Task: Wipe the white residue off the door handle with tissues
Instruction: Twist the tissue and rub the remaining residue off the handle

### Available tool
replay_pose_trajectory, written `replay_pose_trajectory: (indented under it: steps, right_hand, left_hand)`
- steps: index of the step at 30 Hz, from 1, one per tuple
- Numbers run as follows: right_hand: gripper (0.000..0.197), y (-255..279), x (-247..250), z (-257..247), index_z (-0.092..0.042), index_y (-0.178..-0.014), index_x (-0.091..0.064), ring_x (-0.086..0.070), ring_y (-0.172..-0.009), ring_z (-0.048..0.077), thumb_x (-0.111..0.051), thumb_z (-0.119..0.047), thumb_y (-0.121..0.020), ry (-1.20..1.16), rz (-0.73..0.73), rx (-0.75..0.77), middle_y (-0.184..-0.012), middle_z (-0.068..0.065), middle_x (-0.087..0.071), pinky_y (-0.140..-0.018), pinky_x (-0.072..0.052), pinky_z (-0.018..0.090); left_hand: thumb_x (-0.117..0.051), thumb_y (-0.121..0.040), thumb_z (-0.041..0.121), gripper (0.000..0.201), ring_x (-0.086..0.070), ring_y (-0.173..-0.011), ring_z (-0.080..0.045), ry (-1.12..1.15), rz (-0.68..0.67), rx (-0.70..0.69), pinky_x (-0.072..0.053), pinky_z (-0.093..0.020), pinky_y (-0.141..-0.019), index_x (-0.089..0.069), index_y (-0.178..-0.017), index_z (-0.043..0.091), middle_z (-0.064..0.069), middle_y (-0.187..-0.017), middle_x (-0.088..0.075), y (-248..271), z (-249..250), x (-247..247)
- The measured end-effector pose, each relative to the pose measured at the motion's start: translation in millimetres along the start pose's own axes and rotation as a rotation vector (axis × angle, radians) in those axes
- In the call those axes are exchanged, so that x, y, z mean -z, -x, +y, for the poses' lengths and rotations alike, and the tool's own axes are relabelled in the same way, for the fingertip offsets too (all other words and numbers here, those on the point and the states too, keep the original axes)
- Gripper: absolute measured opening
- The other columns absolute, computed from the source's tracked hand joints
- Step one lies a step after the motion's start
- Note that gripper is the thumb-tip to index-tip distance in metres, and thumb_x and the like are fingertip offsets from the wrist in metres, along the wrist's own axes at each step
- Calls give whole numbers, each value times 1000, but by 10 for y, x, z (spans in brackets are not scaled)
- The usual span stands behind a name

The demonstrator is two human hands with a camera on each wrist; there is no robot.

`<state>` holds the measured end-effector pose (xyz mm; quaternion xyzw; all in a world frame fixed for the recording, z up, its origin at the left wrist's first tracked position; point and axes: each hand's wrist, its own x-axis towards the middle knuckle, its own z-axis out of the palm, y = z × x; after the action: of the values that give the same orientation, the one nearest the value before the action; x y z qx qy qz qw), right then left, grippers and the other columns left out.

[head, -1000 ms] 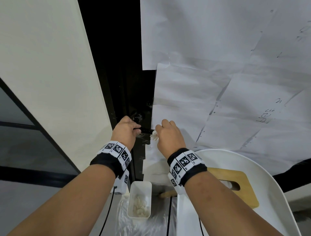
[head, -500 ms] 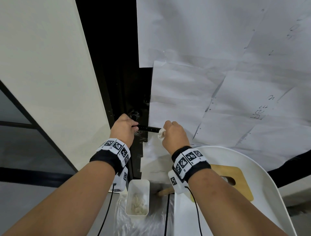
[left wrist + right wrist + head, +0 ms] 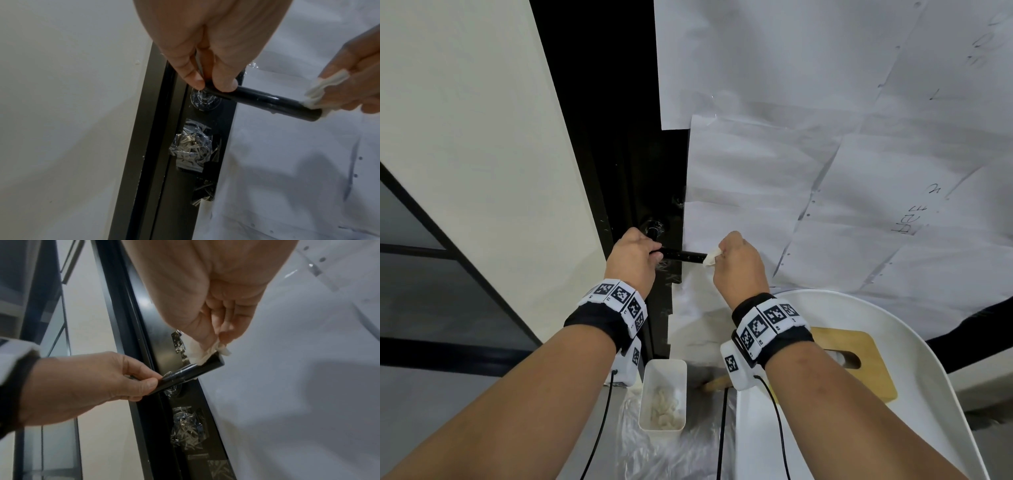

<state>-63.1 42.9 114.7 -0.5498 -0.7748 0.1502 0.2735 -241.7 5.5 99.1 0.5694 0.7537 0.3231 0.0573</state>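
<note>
The folded white tissue point(image 3: 320, 92), pinched in the right hand point(image 3: 739, 267), had been drawn outward to the free tip of the black cylindrical door handle point(image 3: 265, 101), whose base was gripped by the left hand point(image 3: 633, 260); most residue appeared removed.

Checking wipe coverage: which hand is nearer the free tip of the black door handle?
Right. The right hand presses tissue at the black door handle tip; the left hand grips its pivot end.

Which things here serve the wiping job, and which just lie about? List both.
In use: door handle, tissue, left hand, right hand.

Lying about: white tub, white chair, wooden board, papers.
</note>
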Motion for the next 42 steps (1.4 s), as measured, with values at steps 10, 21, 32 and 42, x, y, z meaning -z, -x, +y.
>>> replay_pose_trajectory:
  steps: [10, 21, 32, 42]
  right_hand:
    - [17, 77, -46, -101, -5, -93, -63, -53, -86, 30, -49, -2, -84, 226, -115, 138, -93, 13, -55, -64, -45, 35]
    - [22, 29, -82, -291, -1, -106, -61, -58, -80, 35, -54, 1, -85, -16, -41, 154, -105, 16, -51, -76, -53, 42]
    - [24, 61, -121, -351, 4, -109, -62, -58, -90, 30, -52, 3, -87, -106, -71, 138, -112, 18, -48, -81, -48, 28]
    - [11, 130, -229, -389, -5, -94, -59, -56, -80, 27, -58, -1, -84, -83, -30, 104, -94, 12, -56, -69, -45, 31]
  left_hand:
    - [-62, -91, 21, 25, -52, -110, -21, -1, -2, -39, -41, -22, -94, -70, -112, 10, -4, -116, -57, 2, -32, 14]
    - [-49, -94, 38, 30, -45, -114, -22, -11, -68, -126, -31, -25, -96, -73, -103, 24, 5, -120, -61, 72, 20, 38]
    - [-67, -84, 34, 13, -45, -110, -23, 1, -28, -93, -40, -34, -94, -72, -91, 25, 4, -117, -56, 78, 58, 8]
    - [-61, -90, 28, 7, -62, -73, -12, 200, -73, -74, -56, -35, -70, -61, -91, 21, 5, -80, -65, 192, 28, 85]
